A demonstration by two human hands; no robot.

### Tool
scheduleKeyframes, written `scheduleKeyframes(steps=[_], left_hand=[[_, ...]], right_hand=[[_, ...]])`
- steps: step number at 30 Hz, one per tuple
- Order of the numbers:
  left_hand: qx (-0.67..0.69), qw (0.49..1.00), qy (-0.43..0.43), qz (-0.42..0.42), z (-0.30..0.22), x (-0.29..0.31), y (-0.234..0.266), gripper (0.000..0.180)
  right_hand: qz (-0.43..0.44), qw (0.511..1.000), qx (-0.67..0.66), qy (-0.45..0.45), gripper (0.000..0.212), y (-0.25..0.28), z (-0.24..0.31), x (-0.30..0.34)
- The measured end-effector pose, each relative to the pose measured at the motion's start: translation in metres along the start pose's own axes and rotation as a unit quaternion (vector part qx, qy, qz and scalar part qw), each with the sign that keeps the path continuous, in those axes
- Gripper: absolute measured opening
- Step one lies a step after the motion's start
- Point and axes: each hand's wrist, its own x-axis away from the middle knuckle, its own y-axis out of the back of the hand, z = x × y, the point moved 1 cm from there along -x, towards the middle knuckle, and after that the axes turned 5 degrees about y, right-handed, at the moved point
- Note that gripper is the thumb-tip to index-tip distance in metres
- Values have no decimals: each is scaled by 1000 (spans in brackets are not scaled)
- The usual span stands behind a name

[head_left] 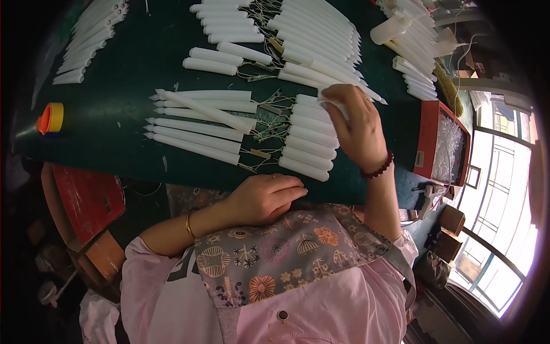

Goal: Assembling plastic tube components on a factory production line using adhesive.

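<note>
My right hand is bent over the right end of a row of white candle tubes, its thumb and fingers closed on a crumpled white wipe. Thin wires join these tubes to pointed white candle tops on the left; one top lies slantwise across the others. At the table's near edge rests my left hand, holding nothing, its fingers stretched out to the right and lying together, just below the wired parts.
Farther back on the green table lie more wired candles, with white tubes at the far left and right. An orange-and-yellow round container stands left. To the right is a red box of clear plastic pieces.
</note>
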Motion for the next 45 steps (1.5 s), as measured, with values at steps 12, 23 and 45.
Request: scheduleKeyframes(steps=[12,23,45], left_hand=[[18,1000,-1,8,6,2,-1,39],[23,1000,-5,9,9,2,2,38],[-324,943,-18,-71,12,-26,138,37]], right_hand=[[-85,996,-39,-7,20,-32,4,-16],[-99,995,-23,-18,12,-34,-1,-9],[30,995,93,-15,41,-42,85,71]])
